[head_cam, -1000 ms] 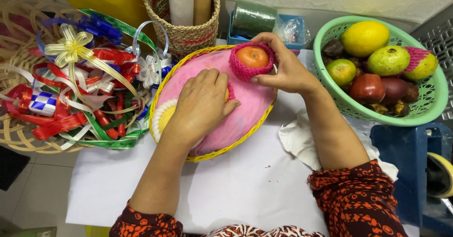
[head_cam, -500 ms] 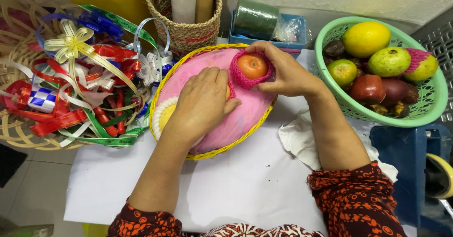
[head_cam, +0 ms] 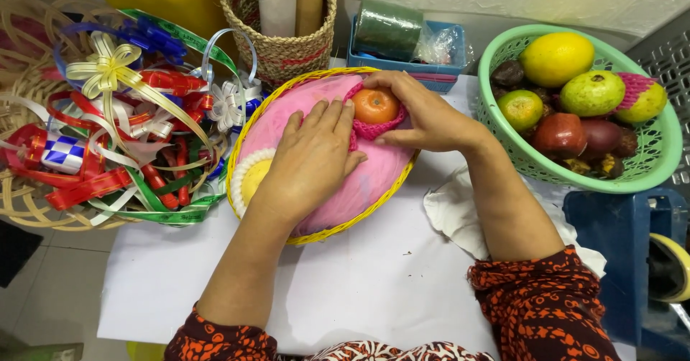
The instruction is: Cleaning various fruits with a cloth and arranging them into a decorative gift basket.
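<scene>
Orange fruit (head_cam: 374, 106) in a pink foam net sleeve (head_cam: 370, 129) is sitting on the pink lining (head_cam: 359, 181) of a yellow-rimmed woven basket (head_cam: 325, 236) on the desk (head_cam: 359, 296). The right hand (head_cam: 424, 113) is cupping the fruit, fingers curling around its far side and thumb pressing the net below it. The left hand (head_cam: 313, 160) is lying flat and spread on the pink lining just beside the fruit, grasping nothing. A green plastic basket (head_cam: 575, 177) of mixed fruit is standing to the right, well apart. A heap of coloured ribbons (head_cam: 122, 138) is lying to the left in a wicker tray (head_cam: 29, 203).
</scene>
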